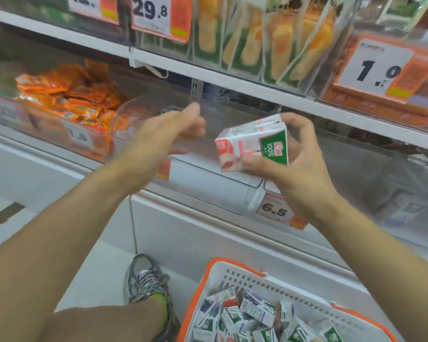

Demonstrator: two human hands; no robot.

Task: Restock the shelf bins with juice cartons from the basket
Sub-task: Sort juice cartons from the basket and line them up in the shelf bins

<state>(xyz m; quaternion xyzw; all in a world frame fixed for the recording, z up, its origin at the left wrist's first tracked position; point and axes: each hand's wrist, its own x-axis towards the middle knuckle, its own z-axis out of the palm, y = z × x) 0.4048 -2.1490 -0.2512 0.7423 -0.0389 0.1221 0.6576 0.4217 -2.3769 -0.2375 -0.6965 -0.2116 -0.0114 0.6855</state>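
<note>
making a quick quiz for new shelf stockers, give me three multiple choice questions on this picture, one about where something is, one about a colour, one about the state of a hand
1. Where is the basket of cartons?
A. on the top shelf
B. low down at the lower right, beside the shoe
C. hanging from the left arm

2. What colour is the basket's rim?
A. orange
B. blue
C. black

3. What is the right hand doing?
A. resting empty on the shelf
B. gripping a juice carton
C. pulling off a price tag

Answers:
1. B: the basket sits below the shelves, next to the shoe.
2. A: an orange band runs along the top of the white basket.
3. B: thumb and fingers close around the carton, while the left hand reaches open and empty toward the clear bin.
</note>
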